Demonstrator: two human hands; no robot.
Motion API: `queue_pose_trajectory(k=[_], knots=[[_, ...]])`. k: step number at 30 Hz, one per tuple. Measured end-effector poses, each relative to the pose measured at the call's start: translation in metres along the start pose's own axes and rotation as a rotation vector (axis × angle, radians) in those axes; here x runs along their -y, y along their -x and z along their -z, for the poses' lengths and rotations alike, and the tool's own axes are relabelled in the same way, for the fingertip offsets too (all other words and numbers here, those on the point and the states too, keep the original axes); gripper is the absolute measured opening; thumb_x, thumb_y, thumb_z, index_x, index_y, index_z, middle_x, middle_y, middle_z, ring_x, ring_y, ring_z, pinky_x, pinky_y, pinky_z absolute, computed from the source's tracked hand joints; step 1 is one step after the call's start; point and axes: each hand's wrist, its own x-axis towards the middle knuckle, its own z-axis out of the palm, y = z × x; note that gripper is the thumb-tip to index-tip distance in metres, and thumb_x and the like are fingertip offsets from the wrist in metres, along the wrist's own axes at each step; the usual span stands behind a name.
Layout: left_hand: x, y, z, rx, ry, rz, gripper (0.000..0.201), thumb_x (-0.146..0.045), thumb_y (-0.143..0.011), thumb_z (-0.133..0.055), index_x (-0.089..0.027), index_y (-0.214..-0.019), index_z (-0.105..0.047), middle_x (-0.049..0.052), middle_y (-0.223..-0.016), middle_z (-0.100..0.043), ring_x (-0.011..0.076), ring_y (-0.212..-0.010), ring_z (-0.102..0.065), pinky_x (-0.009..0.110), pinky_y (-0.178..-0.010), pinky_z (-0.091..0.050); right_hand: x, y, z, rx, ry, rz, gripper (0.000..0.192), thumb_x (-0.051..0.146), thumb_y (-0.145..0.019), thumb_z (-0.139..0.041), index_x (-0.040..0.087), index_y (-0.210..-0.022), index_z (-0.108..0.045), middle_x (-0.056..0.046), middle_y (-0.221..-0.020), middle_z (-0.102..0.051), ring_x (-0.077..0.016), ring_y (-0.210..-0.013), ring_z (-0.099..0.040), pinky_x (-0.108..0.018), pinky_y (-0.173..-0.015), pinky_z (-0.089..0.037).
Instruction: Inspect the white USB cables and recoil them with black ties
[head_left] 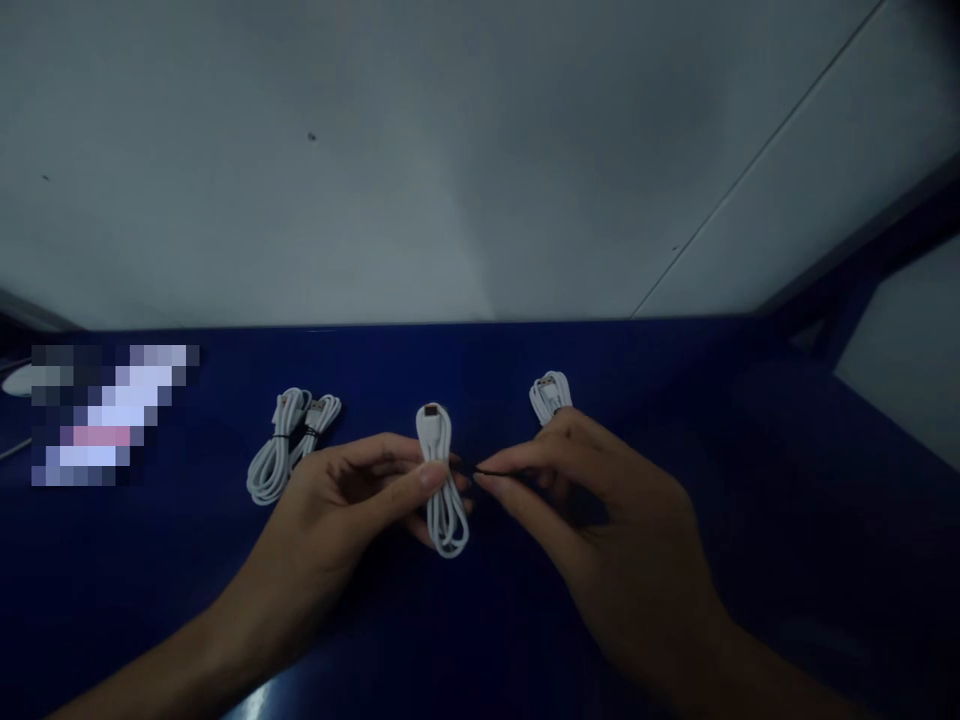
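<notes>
A white USB cable point(448, 520), folded into a narrow bundle with its plug at the top, is upright in front of me. My left hand point(337, 500) grips it around the middle, thumb on the near side and fingers behind. Just to its right, my right hand point(615, 510) pinches a thin black tie point(491, 472) between thumb and index finger. The tie's left end reaches toward the bundle; whether it passes around the cable I cannot tell. Behind my right hand lies another coiled white cable point(550, 390), partly covered by the fingers.
Two coiled white cables point(271, 470) with black ties lie on the blue table point(420, 360), left of my left hand. A pixelated bright object point(124, 405) sits at the far left, beside a white rounded item point(30, 381). A pale wall point(375, 200) rises behind the table.
</notes>
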Motion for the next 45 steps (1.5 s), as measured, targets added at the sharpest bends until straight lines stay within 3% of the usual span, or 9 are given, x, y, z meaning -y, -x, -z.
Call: queue_pose_trajectory(k=[4,7,16,22,26,30,35,38,45], knots=[[0.002,0.002,-0.001,-0.061,-0.048,-0.057,0.005,-0.028,-0.099,-0.086,-0.026,-0.095,-0.088,0.001,-0.083,-0.087,0.0148,-0.078,-0.081,0.020,-0.077,-0.061,0.002,-0.004,0.003,0.205,-0.299,-0.413,0.012,0.032,-0.095,-0.087,0.030,-0.083,-0.088,0.002,-0.072,-0.073,-0.0121,-0.058,-0.062,-0.024,-0.052,-0.049],[0.002,0.002,-0.004,-0.101,-0.065,-0.098,0.002,-0.027,-0.097,-0.088,-0.028,-0.097,-0.089,0.000,-0.082,-0.087,0.0143,-0.078,-0.081,0.019,-0.077,-0.060,-0.002,-0.006,0.007,0.368,-0.463,-0.649,0.012,0.039,-0.095,-0.088,0.028,-0.089,-0.089,0.006,-0.055,-0.056,-0.0063,-0.044,-0.037,-0.022,-0.044,-0.031],[-0.001,0.001,-0.006,-0.129,-0.087,-0.121,0.006,-0.031,-0.096,-0.089,-0.026,-0.100,-0.090,0.001,-0.086,-0.086,0.0157,-0.079,-0.079,0.020,-0.078,-0.061,-0.008,-0.005,0.009,0.445,-0.611,-0.833,0.019,0.041,-0.098,-0.085,0.025,-0.089,-0.085,0.009,-0.054,-0.048,-0.0034,-0.045,-0.030,-0.023,-0.048,-0.015],[-0.001,0.000,-0.005,-0.115,-0.104,-0.140,0.007,-0.033,-0.098,-0.088,-0.027,-0.101,-0.090,0.000,-0.085,-0.085,0.0138,-0.077,-0.078,0.018,-0.076,-0.060,0.000,-0.009,0.009,0.366,-0.474,-0.666,0.019,0.039,-0.097,-0.086,0.026,-0.084,-0.088,0.003,-0.067,-0.066,-0.0051,-0.048,-0.039,-0.023,-0.046,-0.027],[0.002,-0.001,-0.003,-0.098,-0.070,-0.123,0.008,-0.033,-0.098,-0.089,-0.026,-0.102,-0.089,0.000,-0.081,-0.085,0.0138,-0.076,-0.079,0.018,-0.074,-0.061,-0.001,-0.001,0.003,0.176,-0.258,-0.342,0.012,0.024,-0.093,-0.088,0.030,-0.083,-0.088,0.002,-0.073,-0.074,-0.0120,-0.063,-0.062,-0.023,-0.055,-0.046],[0.004,-0.004,-0.001,-0.106,-0.063,-0.116,0.012,-0.036,-0.097,-0.090,-0.025,-0.093,-0.087,-0.001,-0.081,-0.086,0.0116,-0.074,-0.079,0.014,-0.071,-0.060,-0.006,0.006,-0.002,0.027,-0.046,0.031,0.021,0.009,-0.091,-0.087,0.028,-0.098,-0.086,0.004,-0.084,-0.077,-0.0113,-0.066,-0.062,-0.024,-0.061,-0.055],[0.002,-0.002,-0.001,-0.123,-0.104,-0.144,0.012,-0.039,-0.097,-0.090,-0.027,-0.097,-0.089,0.000,-0.084,-0.087,0.0123,-0.075,-0.081,0.015,-0.072,-0.061,-0.009,0.004,-0.003,-0.064,0.106,0.255,0.016,0.006,-0.097,-0.083,0.022,-0.098,-0.084,-0.001,-0.098,-0.082,-0.0141,-0.086,-0.076,-0.026,-0.078,-0.062],[0.000,-0.001,-0.002,-0.102,-0.117,-0.147,0.009,-0.037,-0.098,-0.089,-0.028,-0.098,-0.090,-0.001,-0.082,-0.086,0.0112,-0.074,-0.081,0.014,-0.072,-0.060,-0.006,0.001,0.000,-0.036,0.074,0.231,0.018,0.005,-0.098,-0.080,0.023,-0.096,-0.083,0.001,-0.092,-0.082,-0.0132,-0.085,-0.077,-0.024,-0.079,-0.063],[0.002,-0.004,0.004,-0.009,-0.116,-0.118,0.013,-0.037,-0.102,-0.085,-0.028,-0.109,-0.090,0.001,-0.088,-0.087,0.0137,-0.080,-0.082,0.018,-0.077,-0.062,0.002,-0.006,0.010,0.135,-0.215,-0.224,0.019,0.017,-0.101,-0.077,0.031,-0.091,-0.085,0.008,-0.081,-0.083,-0.0072,-0.058,-0.066,-0.014,-0.055,-0.056]])
